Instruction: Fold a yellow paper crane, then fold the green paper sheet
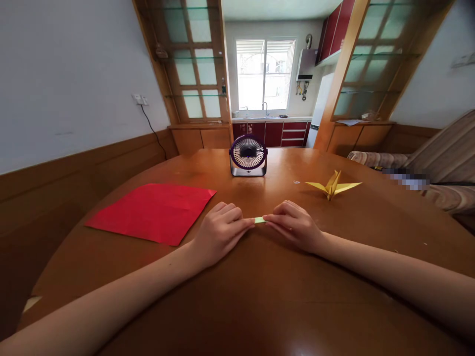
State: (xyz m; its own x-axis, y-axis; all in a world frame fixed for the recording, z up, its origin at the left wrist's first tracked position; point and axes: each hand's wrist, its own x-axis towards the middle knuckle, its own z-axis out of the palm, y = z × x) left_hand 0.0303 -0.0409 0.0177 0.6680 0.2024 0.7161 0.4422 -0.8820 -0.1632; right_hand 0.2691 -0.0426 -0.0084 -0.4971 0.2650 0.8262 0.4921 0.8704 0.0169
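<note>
A small folded piece of light green paper (260, 220) lies on the brown wooden table (260, 296), pinched between both hands. My left hand (219, 231) grips its left end with curled fingers. Its right end is held by my right hand (295, 224). Most of the green paper is hidden under my fingers. A finished yellow paper crane (333, 185) stands to the right, beyond my right hand. To the left of my left hand lies a flat red paper sheet (154, 211).
A small purple desk fan (248, 155) stands at the table's far middle. A sofa (426, 168) is at the right, beside the table. Wood-panelled wall runs along the left. A kitchen with a window is behind.
</note>
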